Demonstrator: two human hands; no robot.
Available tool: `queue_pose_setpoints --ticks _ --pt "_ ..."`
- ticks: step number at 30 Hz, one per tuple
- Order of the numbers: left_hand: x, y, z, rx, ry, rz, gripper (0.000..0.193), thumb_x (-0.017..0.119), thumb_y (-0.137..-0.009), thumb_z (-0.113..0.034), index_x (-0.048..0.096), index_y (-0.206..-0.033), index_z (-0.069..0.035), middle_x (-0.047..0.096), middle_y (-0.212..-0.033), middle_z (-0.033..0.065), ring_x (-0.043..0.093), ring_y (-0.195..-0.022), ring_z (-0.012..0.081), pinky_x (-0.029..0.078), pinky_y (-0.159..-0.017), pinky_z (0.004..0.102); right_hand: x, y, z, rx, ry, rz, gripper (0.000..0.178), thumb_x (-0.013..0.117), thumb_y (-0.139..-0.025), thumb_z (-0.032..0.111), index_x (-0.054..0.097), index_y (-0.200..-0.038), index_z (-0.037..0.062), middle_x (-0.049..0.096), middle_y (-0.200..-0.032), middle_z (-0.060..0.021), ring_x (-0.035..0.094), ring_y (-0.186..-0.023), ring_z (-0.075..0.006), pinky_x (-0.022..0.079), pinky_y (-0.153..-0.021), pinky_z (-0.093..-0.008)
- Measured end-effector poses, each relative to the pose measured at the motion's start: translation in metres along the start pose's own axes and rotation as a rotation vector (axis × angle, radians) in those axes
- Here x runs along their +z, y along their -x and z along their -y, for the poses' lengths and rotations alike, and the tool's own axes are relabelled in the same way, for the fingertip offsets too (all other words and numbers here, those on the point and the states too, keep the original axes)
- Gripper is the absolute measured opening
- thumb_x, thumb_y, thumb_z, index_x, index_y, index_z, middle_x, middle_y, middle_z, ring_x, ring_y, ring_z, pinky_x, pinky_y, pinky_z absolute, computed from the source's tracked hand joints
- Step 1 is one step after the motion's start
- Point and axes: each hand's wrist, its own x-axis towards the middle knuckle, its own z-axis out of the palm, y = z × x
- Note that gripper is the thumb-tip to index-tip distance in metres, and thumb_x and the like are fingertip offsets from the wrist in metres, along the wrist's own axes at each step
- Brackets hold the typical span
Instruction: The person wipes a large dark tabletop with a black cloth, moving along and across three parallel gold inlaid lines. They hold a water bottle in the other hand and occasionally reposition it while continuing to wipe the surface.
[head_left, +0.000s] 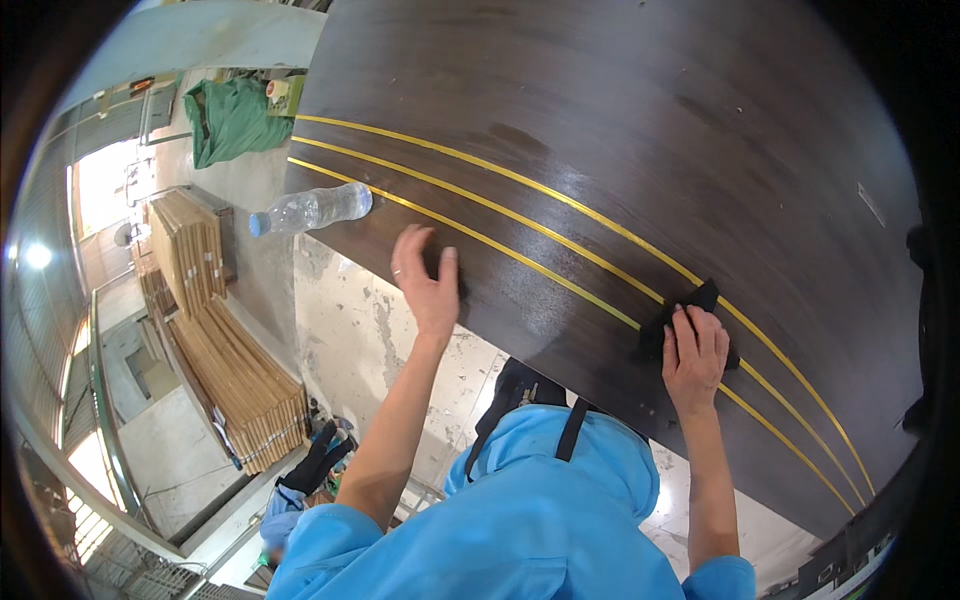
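Observation:
A dark brown panel [620,120] with three yellow stripes running along it lies in front of me. My right hand [696,355] presses a black cloth [655,330] onto the stripes at the right, fingers bent over it. Near the panel's front edge, my left hand [428,282] has its thumb and fingers apart and holds nothing. To the left of that hand stands a clear plastic bottle [318,208] with a blue cap, tilted outward in this view at the panel's edge. Damp, shiny patches show around the stripes.
Stacks of brown boards [240,375] stand on the floor at the left. Farther back is a green cloth-like heap [235,120] beside a small green box [285,95]. Another person [285,510] is at the lower left. A small pale strip [871,204] lies on the panel's right.

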Motion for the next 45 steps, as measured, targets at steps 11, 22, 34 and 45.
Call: queue_pose_setpoints --ticks 11,22,34,45 --pt "0.046 -0.028 -0.120 -0.082 0.123 0.536 0.018 0.082 -0.087 -0.019 0.072 -0.093 -0.006 0.068 -0.085 0.0084 0.067 -0.083 0.0268 0.055 -0.076 0.0402 0.003 0.000 -0.006 0.036 -0.089 0.038 0.031 0.080 -0.089 0.008 0.076 -0.119 0.0052 0.068 -0.121 -0.0108 0.064 -0.112 -0.0315 0.050 -0.098 -0.0455" --pt "0.050 -0.030 -0.123 -0.085 0.073 0.527 0.017 0.081 -0.087 -0.017 0.072 -0.089 -0.002 0.070 -0.084 0.0081 0.067 -0.076 0.0197 0.055 -0.074 0.0342 0.001 -0.002 -0.004 0.029 -0.100 0.033 0.029 0.080 -0.089 0.008 0.077 -0.118 0.0051 0.069 -0.120 -0.0109 0.065 -0.111 -0.0316 0.050 -0.097 -0.0454" --pt "0.048 -0.031 -0.116 -0.009 0.065 0.500 0.021 0.081 -0.092 -0.019 0.072 -0.097 -0.001 0.070 -0.085 0.0109 0.068 -0.077 0.0205 0.056 -0.075 0.0351 0.002 -0.005 0.000 0.027 -0.084 0.019 0.028 0.080 -0.090 0.008 0.077 -0.117 0.0045 0.067 -0.122 -0.0111 0.064 -0.112 -0.0326 0.050 -0.096 -0.0451" --pt "-0.004 -0.019 -0.067 -0.490 0.386 0.095 0.022 0.073 -0.103 -0.018 0.075 -0.107 0.004 0.074 -0.089 0.0039 0.064 -0.082 0.0093 0.053 -0.077 0.0274 0.127 -0.154 0.118 -0.354 -0.204 0.083 0.038 0.060 -0.093 0.012 0.068 -0.127 -0.0027 0.066 -0.140 -0.0163 0.059 -0.137 -0.0321 0.044 -0.120 -0.0478"
